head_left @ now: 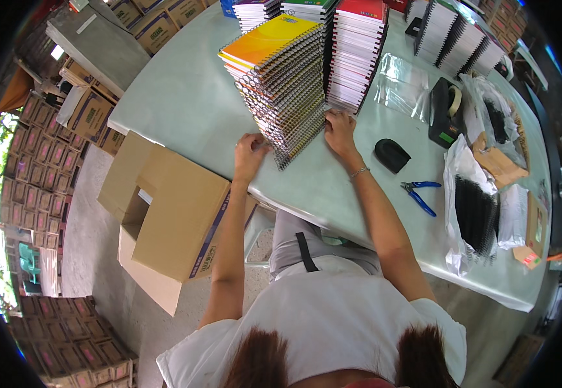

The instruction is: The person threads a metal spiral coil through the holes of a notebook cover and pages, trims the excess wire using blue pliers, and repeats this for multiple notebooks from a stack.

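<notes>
A tall stack of yellow-orange covered spiral notebooks (274, 39) stands on the table right in front of me, its metal coils facing my body. My left hand (250, 155) is closed at the bottom left corner of this stack, fingers curled against it. At the bottom right side, my right hand (340, 132) is likewise closed, with the fingertips partly hidden against the lowest notebooks. Directly behind the right hand rises a stack of red-covered spiral notebooks (358, 55), bound with black coils.
On the table's (184, 97) right side lie a black rounded case (392, 156), blue-handled cutters (421, 196), a tape dispenser (446, 113), clear plastic sleeves (402, 84) and bundled black coils (476, 216). An open cardboard box (180, 213) stands at the left below the table edge.
</notes>
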Demonstrator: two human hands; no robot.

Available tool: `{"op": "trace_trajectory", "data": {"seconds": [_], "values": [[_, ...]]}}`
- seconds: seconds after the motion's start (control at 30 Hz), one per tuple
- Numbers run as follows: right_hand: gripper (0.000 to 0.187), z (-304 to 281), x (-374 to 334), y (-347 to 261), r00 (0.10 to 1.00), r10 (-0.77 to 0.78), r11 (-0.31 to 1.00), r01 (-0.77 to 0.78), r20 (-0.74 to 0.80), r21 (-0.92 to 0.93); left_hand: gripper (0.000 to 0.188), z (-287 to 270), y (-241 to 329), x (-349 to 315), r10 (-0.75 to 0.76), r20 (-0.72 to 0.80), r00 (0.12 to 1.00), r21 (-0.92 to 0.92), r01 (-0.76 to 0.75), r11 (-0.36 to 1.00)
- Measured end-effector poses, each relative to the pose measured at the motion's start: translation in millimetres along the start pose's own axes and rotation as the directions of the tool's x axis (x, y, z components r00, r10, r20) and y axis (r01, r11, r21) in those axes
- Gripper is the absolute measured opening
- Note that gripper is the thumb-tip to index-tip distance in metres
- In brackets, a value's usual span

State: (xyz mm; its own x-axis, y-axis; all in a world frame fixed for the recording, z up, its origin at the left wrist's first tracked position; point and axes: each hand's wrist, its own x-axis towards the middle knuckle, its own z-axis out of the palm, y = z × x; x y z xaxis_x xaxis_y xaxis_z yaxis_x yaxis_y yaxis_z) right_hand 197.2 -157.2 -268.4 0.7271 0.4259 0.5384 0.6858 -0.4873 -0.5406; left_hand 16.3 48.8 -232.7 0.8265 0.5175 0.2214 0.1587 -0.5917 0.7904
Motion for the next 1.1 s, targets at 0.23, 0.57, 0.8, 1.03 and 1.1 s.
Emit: {"op": "trace_trajectory", "data": {"seconds": [0.23, 0.57, 0.8, 1.03, 1.1], "values": [[0.031, -23, -8, 6, 0.999, 0.026, 0.999, -0.027, 0.04, 0.023, 0.033, 11, -2, 18, 0.066, 0.052, 0.996, 0.047, -0.069, 0.997], [0.083, -289, -129, 59, 0.807, 0.484, 0.857, -0.36, 0.338, -0.369, 0.042, 2, 5, 12, 0.064, 0.03, 0.998, 0.085, -0.066, 0.994], [0.083, -310, -150, 37, 0.796, 0.373, 0.908, -0.208, 0.476, -0.363, 0.038, -25, 60, -4, 0.027, -0.176, 0.984, -0.289, -0.078, 0.954], [0.044, -285, -100, -20, 0.983, 0.163, 0.983, -0.169, 0.084, 0.07, 0.049, -63, 150, -28, 0.105, -0.436, 0.894, -0.354, -0.278, 0.893], [0.043, -274, -60, -81, 0.999, 0.007, 1.0, -0.007, 0.033, -0.004, 0.052, -67, 169, -30, 0.136, -0.437, 0.889, -0.365, -0.314, 0.876]]}}
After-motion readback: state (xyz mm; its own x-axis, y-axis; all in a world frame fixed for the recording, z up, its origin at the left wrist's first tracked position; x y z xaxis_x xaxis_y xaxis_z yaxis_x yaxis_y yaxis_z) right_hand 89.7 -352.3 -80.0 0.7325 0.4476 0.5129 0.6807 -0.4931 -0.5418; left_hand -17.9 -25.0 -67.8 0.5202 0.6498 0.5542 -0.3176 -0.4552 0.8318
